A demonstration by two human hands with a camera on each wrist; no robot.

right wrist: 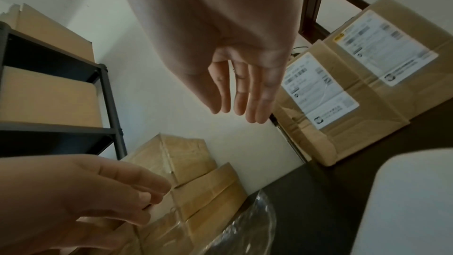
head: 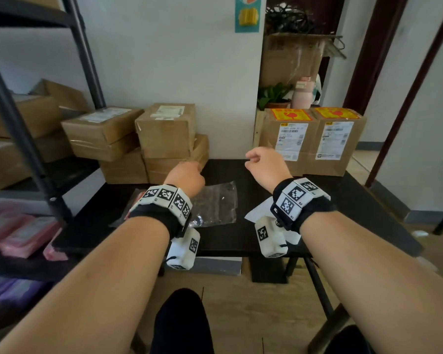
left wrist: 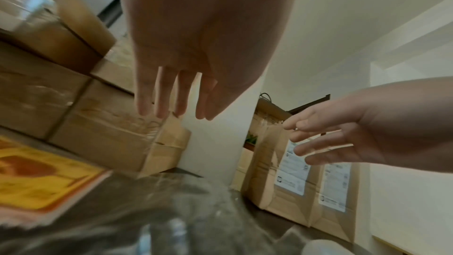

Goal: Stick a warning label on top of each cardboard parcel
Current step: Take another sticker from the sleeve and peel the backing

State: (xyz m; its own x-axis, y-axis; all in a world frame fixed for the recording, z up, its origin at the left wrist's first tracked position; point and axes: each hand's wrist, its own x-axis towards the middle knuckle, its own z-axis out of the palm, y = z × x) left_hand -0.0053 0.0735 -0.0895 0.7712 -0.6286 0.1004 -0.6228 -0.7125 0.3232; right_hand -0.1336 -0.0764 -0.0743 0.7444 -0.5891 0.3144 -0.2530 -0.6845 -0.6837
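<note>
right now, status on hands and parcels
Left hand, right hand open, empty. Two right parcels labelled; left stack not. Plastic bag on table.

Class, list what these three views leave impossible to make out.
- Warning label sheet: blurred in left wrist view; left wrist covers it in head view.
- Shipping label text: too small.
- Lower stacked parcel top: covered by boxes above.
- White paper: right wristband hides most.
</note>
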